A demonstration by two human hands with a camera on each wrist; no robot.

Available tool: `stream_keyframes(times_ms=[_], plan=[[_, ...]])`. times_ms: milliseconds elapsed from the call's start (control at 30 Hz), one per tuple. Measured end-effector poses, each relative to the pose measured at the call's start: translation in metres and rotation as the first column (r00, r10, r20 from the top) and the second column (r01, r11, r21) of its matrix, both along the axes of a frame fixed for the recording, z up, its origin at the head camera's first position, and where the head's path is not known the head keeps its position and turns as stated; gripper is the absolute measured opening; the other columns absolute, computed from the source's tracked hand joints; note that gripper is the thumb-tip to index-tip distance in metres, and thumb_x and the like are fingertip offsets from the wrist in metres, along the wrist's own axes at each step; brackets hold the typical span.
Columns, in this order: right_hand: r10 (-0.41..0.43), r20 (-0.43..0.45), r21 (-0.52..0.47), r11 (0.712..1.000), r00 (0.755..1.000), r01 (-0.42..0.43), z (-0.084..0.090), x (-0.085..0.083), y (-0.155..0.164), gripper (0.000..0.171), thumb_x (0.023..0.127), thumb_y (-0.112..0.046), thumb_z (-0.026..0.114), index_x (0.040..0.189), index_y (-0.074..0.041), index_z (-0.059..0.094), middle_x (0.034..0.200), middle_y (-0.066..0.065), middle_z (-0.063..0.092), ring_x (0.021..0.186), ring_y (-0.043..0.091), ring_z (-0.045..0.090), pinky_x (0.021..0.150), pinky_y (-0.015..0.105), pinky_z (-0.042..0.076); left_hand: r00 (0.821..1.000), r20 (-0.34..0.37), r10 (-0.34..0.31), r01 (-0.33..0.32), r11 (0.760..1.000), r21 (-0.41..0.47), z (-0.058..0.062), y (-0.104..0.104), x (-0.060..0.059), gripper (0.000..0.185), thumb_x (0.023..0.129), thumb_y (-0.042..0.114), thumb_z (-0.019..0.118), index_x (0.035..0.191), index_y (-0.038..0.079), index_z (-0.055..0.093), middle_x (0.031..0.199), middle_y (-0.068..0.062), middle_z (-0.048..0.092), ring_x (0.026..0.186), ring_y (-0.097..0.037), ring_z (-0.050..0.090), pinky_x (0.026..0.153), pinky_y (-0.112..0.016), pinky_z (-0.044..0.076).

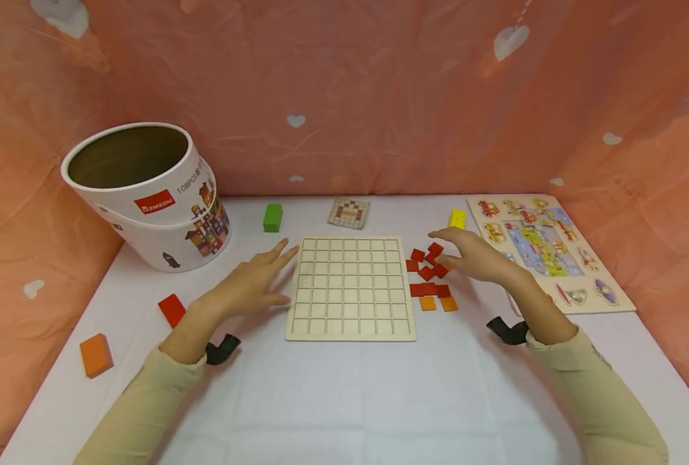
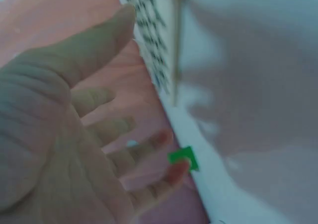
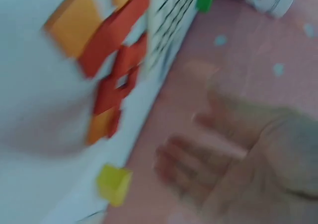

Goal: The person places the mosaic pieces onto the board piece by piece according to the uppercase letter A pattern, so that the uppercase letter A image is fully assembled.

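Two beige sleeves come in from the near edge of the counter (image 1: 344, 400), each wrist wearing a dark strap. The left hand (image 1: 248, 284) lies flat with fingers spread and straight, its fingertips at the left edge of the wooden grid board (image 1: 351, 287), holding nothing. The grid board sits in the middle of the counter, between the two hands, its squares bare. The right hand (image 1: 474, 257) hovers just right of the board with fingers loosely extended, over the far side of a cluster of red tiles (image 1: 428, 268); whether it touches a tile cannot be told. Two orange tiles (image 1: 438, 303) lie at the cluster's near side.

Toward the far edge lie a green block (image 1: 272, 217), a small pattern card (image 1: 349, 212) and a yellow block (image 1: 457, 219). A tipped cardboard tub (image 1: 146, 194) rests at the far left corner, a picture puzzle board (image 1: 547, 248) along the right edge. A red block (image 1: 172, 310) and an orange block (image 1: 96, 354) lie near the left edge.
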State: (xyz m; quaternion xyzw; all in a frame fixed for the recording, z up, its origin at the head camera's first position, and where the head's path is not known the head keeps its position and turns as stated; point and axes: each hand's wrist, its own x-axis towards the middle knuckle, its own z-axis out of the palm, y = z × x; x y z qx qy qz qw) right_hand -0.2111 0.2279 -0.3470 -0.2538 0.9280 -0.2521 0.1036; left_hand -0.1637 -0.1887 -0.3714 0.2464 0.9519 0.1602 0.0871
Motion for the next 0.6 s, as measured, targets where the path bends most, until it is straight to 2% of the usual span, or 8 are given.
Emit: stream_keyframes(times_ms=[167,333,433,600], plan=[[0.076,0.080,-0.151,0.986,0.994,-0.063,-0.019,-0.022,0.016,0.045,0.092,0.005,0.063,0.134,0.011,0.052,0.135,0.029,0.054,0.127,0.047,0.046,0.103,0.061,0.037,0.999,0.026,-0.041,0.037,0.993,0.108,-0.012,-0.006,-0.004,0.097,0.078,0.029,0.086,0.154,0.004,0.033,0.160,-0.024,0.023,0.139,-0.049,0.032,0.106,-0.065,0.030],[0.100,0.139,-0.246,0.967,0.985,-0.064,-0.029,-0.038,0.022,0.042,0.090,0.010,0.061,0.131,0.013,0.055,0.128,0.029,0.057,0.119,0.044,0.051,0.103,0.060,0.038,0.994,0.054,-0.096,0.081,0.967,0.240,-0.027,-0.007,-0.008,0.096,0.073,0.034,0.089,0.149,0.001,0.040,0.153,-0.023,0.032,0.136,-0.041,0.037,0.108,-0.058,0.032],[0.104,0.147,-0.244,0.968,0.984,-0.065,-0.032,-0.044,0.023,0.040,0.089,0.010,0.061,0.128,0.014,0.057,0.122,0.028,0.061,0.113,0.041,0.054,0.102,0.059,0.041,0.991,0.069,-0.111,0.089,0.960,0.265,-0.034,-0.007,-0.008,0.094,0.072,0.033,0.090,0.146,0.001,0.044,0.151,-0.020,0.036,0.134,-0.038,0.038,0.108,-0.056,0.033],[0.068,0.125,-0.162,0.986,0.990,-0.047,-0.034,-0.052,0.020,0.031,0.089,0.010,0.062,0.120,0.012,0.063,0.115,0.026,0.064,0.101,0.038,0.056,0.090,0.048,0.048,0.992,0.060,-0.107,0.088,0.963,0.255,-0.039,-0.007,-0.006,0.086,0.071,0.032,0.091,0.142,0.004,0.052,0.151,-0.016,0.038,0.136,-0.037,0.035,0.108,-0.057,0.033]])
